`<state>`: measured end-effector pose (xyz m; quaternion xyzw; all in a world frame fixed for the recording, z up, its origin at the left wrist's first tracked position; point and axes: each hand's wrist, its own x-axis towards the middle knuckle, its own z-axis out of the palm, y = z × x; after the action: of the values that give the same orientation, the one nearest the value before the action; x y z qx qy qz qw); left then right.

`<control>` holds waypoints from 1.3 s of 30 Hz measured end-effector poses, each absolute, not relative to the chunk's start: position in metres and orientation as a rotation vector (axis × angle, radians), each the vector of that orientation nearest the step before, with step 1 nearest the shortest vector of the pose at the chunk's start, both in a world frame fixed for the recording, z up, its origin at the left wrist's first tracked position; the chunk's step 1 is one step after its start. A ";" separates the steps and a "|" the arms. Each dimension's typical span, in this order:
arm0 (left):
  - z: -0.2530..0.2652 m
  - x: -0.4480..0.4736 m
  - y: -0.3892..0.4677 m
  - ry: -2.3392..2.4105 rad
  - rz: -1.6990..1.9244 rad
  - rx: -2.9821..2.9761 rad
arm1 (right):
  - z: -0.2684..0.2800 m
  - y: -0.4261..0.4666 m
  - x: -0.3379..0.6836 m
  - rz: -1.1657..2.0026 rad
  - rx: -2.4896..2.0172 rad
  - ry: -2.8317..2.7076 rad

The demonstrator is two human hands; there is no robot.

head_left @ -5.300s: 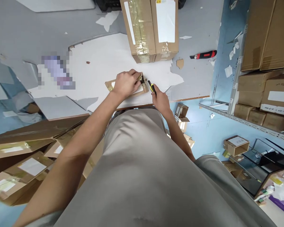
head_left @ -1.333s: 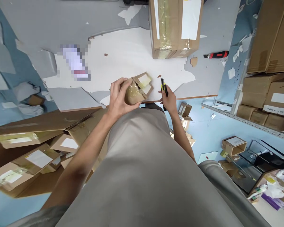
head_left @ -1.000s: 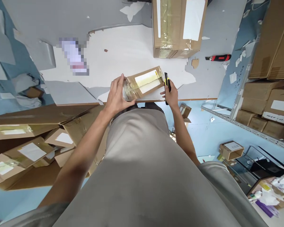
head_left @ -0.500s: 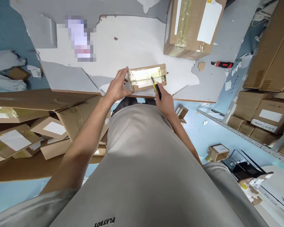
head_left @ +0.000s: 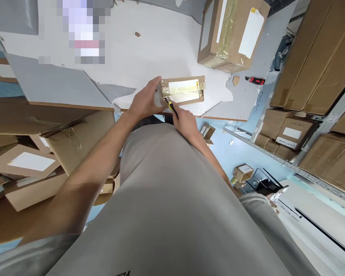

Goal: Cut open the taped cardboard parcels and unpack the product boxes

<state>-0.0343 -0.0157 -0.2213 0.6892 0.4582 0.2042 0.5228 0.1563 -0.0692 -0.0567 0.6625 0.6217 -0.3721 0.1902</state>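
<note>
A small cardboard box (head_left: 186,100) with clear tape and a white label on top lies at the table's near edge. My left hand (head_left: 145,100) grips its left end, thumb at the near side and fingers at the far corner. In my right hand (head_left: 185,122) is a yellow and black utility knife (head_left: 172,107), its tip at the taped top near the box's left end. The tape runs lengthwise across the label, and a dark gap shows at the box's right end.
A large taped carton (head_left: 227,42) stands on the table (head_left: 126,57) at the back right. Near it lies a red and black utility knife (head_left: 255,80). An open carton full of boxes (head_left: 80,142) stands at left; shelves of cartons (head_left: 293,132) line the right.
My right hand has drawn the knife leftward along the box's top, from near the right part of the label to the left end. The left hand keeps its hold. The view has shifted.
</note>
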 end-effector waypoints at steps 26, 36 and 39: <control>-0.225 -0.024 -0.019 1.064 0.513 1.686 | -0.047 -0.063 0.103 -0.901 1.953 1.424; -0.221 -0.023 -0.025 1.129 0.419 1.688 | -0.050 -0.069 0.128 -0.942 1.942 1.457; -0.214 -0.025 -0.025 1.162 0.340 1.730 | -0.059 -0.062 0.138 -0.964 1.876 1.549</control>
<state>-0.0250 -0.0251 -0.2142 0.7130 0.4790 0.1401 0.4925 0.1379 -0.0616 -0.0595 0.6925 0.5716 -0.3558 0.2592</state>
